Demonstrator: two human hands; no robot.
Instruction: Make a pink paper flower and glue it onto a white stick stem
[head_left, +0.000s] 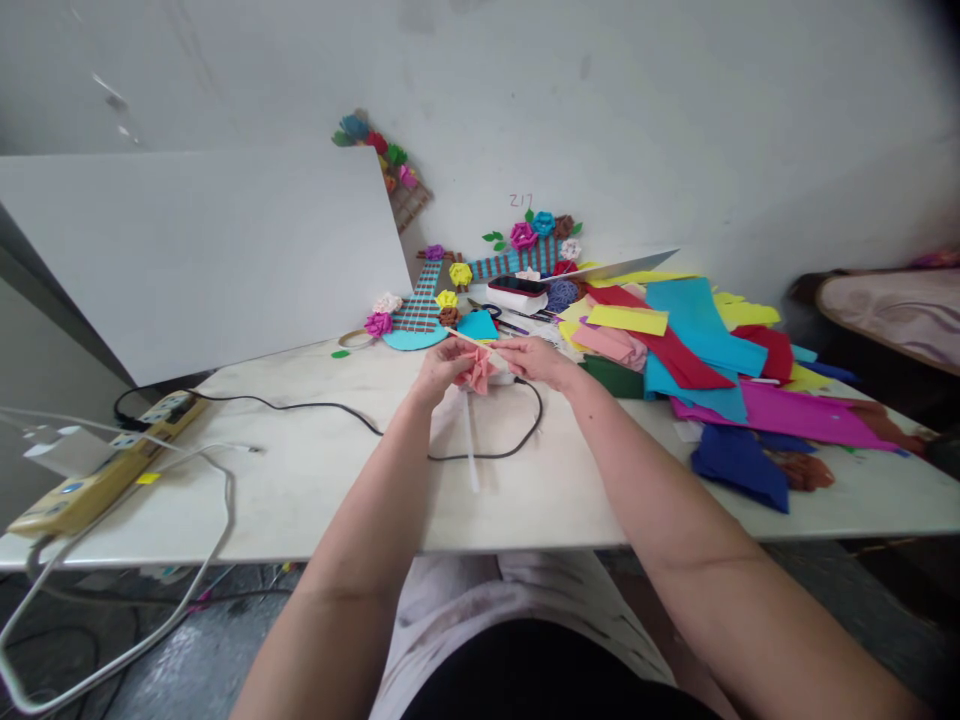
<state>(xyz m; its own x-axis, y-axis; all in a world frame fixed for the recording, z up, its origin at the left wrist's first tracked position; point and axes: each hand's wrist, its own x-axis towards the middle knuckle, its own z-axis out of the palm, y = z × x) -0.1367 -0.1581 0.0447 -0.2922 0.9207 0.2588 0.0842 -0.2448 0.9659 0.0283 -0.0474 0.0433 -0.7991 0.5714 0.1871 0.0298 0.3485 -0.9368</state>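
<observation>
My left hand (441,366) pinches a pink crepe-paper flower (478,370) over the middle of the table. Opposite it, my right hand (536,360) has its fingers closed on a pale thin strip (471,338), which slants across the top of the flower; whether it is paper or a stick I cannot tell. Beneath the hands lies what looks like a glue gun, mostly hidden, with a translucent glue stick (471,450) pointing toward me and a black cord (540,410) curving off it.
Folded coloured crepe paper (697,330) is heaped at the right. Behind the hands stand flower-trimmed blue woven pieces (420,305) and a phone (517,287) on a white box. A yellow power strip (105,470) with cables sits left, before a large white board (202,250).
</observation>
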